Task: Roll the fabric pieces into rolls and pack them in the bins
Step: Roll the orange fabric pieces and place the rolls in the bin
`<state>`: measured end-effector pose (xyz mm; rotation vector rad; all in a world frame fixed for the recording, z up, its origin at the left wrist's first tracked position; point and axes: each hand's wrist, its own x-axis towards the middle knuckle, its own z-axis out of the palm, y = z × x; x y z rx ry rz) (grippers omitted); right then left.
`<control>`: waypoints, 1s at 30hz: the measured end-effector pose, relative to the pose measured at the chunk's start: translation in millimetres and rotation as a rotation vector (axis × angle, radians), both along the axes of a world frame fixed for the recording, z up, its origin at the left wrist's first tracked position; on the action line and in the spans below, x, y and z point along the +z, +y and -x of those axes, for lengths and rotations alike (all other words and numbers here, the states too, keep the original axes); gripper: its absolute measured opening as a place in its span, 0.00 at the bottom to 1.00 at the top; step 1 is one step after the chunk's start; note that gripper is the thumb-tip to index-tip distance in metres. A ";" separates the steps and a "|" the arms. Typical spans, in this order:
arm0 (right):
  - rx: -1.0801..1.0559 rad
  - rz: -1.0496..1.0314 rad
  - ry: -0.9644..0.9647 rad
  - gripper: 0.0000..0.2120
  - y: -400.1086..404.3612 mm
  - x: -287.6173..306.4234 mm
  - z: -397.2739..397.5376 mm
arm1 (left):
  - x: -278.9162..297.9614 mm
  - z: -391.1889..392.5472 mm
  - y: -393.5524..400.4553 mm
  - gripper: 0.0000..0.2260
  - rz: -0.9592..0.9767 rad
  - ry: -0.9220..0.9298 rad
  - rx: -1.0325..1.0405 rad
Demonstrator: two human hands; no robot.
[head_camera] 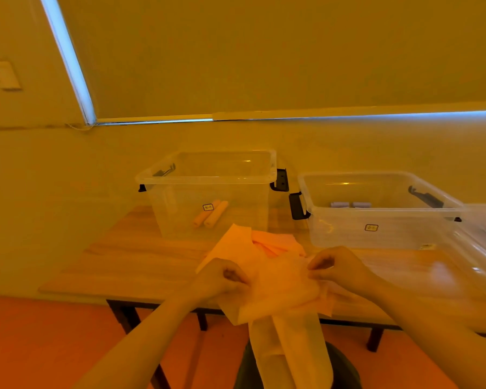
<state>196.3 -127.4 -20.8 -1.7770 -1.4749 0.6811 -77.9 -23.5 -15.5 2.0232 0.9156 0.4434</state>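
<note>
On the far left wall, a pale switch plate (4, 75). My left hand (222, 279), fingers curled, pinches the left edge of a pale fabric piece (281, 287) held up over the near edge of the wooden table (118, 256); the cloth's lower end hangs down past the table edge toward my lap. Behind it, on the tabletop, lies a heap of orange fabric pieces (275, 242), touching the held cloth from this view. Beyond the heap, the tall clear bin (208, 192), lid off and black latches hanging, holds two orange fabric rolls (211, 213) lying side by side on its floor. My right hand (337, 265) pinches the right edge of the same cloth between thumb and curled fingers. Behind it, the low clear bin (376, 211) holds grey rolls (350, 204) at its back wall. At the far right, a clear lid (480, 242), partly out of frame.
</note>
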 end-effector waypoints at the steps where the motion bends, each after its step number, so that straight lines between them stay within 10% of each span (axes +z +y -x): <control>1: -0.029 -0.009 -0.004 0.05 2.2 -1.7 -0.8 | -1.2 -2.4 1.8 0.05 -0.042 -0.019 0.036; 9: -0.115 0.058 -0.033 0.25 25.3 -10.3 15.8 | -16.3 -19.6 17.6 0.13 -0.290 0.197 0.253; 30: -0.087 -0.103 0.011 0.12 9.3 -18.1 20.5 | -31.0 -13.6 4.7 0.12 -0.352 0.067 0.234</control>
